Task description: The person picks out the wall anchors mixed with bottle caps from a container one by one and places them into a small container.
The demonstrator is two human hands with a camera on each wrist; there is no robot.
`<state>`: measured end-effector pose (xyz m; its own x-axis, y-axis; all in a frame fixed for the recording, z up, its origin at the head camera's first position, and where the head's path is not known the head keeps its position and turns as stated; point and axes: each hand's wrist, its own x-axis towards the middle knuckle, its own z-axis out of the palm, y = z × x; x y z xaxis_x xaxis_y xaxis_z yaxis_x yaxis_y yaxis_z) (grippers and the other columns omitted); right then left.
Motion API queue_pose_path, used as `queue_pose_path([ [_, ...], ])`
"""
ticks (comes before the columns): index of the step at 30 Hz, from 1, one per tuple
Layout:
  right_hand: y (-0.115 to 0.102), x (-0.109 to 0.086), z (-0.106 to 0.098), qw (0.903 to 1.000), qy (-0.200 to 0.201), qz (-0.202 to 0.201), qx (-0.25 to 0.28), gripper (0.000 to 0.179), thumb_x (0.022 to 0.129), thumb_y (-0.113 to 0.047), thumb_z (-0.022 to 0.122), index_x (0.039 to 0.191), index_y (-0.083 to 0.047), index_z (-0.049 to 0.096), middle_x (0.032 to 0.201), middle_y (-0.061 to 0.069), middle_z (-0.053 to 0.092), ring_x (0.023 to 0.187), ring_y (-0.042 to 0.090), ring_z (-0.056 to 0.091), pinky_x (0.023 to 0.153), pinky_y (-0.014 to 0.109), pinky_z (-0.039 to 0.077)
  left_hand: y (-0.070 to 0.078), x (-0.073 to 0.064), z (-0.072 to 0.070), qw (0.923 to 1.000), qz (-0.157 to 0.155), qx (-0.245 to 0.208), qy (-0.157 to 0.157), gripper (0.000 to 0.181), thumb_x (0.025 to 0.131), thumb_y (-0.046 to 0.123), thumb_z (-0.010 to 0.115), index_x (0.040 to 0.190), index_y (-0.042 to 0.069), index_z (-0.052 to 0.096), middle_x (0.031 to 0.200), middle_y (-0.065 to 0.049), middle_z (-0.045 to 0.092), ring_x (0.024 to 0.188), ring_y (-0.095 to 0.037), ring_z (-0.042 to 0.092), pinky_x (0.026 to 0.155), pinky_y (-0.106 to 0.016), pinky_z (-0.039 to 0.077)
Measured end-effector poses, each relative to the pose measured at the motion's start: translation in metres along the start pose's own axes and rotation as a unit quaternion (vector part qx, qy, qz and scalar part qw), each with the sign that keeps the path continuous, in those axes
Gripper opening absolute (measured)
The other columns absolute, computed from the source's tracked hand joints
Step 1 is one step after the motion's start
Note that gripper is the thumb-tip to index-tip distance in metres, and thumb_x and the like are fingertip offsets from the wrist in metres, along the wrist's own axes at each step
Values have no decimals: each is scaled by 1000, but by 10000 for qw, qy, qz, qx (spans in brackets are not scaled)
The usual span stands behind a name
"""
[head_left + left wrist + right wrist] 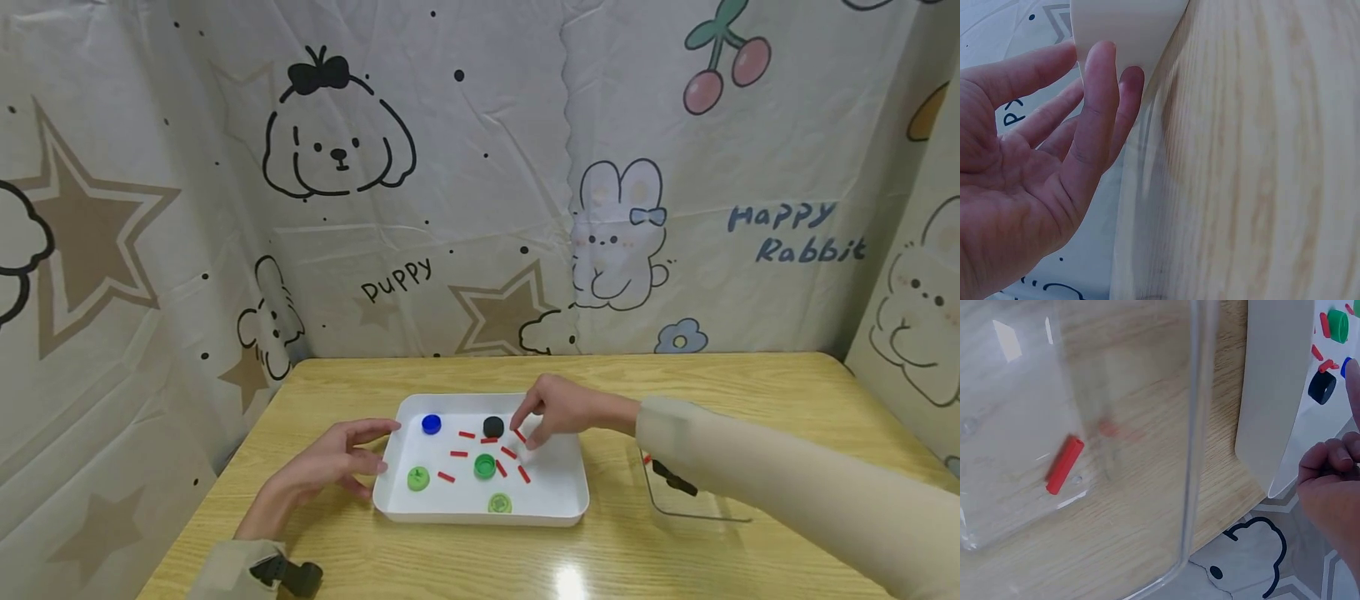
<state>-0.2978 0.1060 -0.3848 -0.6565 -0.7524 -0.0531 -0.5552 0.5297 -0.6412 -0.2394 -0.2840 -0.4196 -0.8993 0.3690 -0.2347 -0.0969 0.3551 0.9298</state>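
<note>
One stick [1064, 465] sits in my box [1192, 425] at three o'clock – several left in the tray [558, 500] – my right hand [558, 414] pinching down among them, my left hand [330, 467] loose-fingered on the rim.

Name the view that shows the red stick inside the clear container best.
The right wrist view: the red stick lies large and unobstructed on the floor of the clear container. The head view shows only a red speck behind the sleeve; the left wrist view shows nothing of it.

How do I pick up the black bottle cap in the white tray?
Pinch the black round bottle cap by its curved side wall, thumb on one side and finger on the other, coming straight down from above. It lies flat in the white plastic tray, so only top and rim show. Small red sticks lie close by; keep fingertips tight to avoid nudging them.
</note>
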Motion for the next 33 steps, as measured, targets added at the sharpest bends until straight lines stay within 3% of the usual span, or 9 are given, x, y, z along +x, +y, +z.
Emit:
queue_pose_path([
  [3,-1,-5,-1,9997,86,-41,208,25,82,-2,88,107,-2,83,77,1,56,66,10,31,62,23,29,0,0,0,10000,1,1,-7,67,92,5,76,153,0,51,166,-28,31,113,-32,66,68,-47,65],
  [9,-3,-15,-5,9978,461,121,456,26,82,-3,89,107,-4,83,66,-5,34,63,12,30,64,25,32,-1,0,-1,10000,-4,-35,-27,67,92,5,76,153,0,50,166,-28,31,113,-31,66,68,-48,65],
  [15,-6,-25,-9,9958,622,406,539,26,83,-6,89,108,-6,84,69,-3,37,66,15,33,70,29,36,-1,-1,-1,10000,0,-46,5,67,91,5,75,154,0,50,166,-29,32,115,-32,66,69,-48,65],
  [19,-7,-34,-13,9931,747,558,714,25,83,-7,90,107,-9,84,76,-3,50,74,17,38,72,32,36,-1,1,0,10000,-9,-65,18,68,91,5,76,154,0,50,166,-28,32,114,-31,66,68,-48,65],
  [26,-8,-51,-21,9889,1025,655,857,25,82,-7,91,106,-11,85,69,-4,35,69,17,35,64,29,31,-1,3,1,10000,-5,-60,27,67,91,6,76,153,1,51,166,-28,32,115,-32,65,68,-48,65],
  [33,-8,-67,-27,9859,1216,696,919,28,82,-11,91,109,-10,84,68,-3,35,67,17,36,60,27,31,-1,0,1,10000,6,-42,21,68,91,7,77,154,0,50,166,-29,31,116,-32,65,69,-49,65],
])
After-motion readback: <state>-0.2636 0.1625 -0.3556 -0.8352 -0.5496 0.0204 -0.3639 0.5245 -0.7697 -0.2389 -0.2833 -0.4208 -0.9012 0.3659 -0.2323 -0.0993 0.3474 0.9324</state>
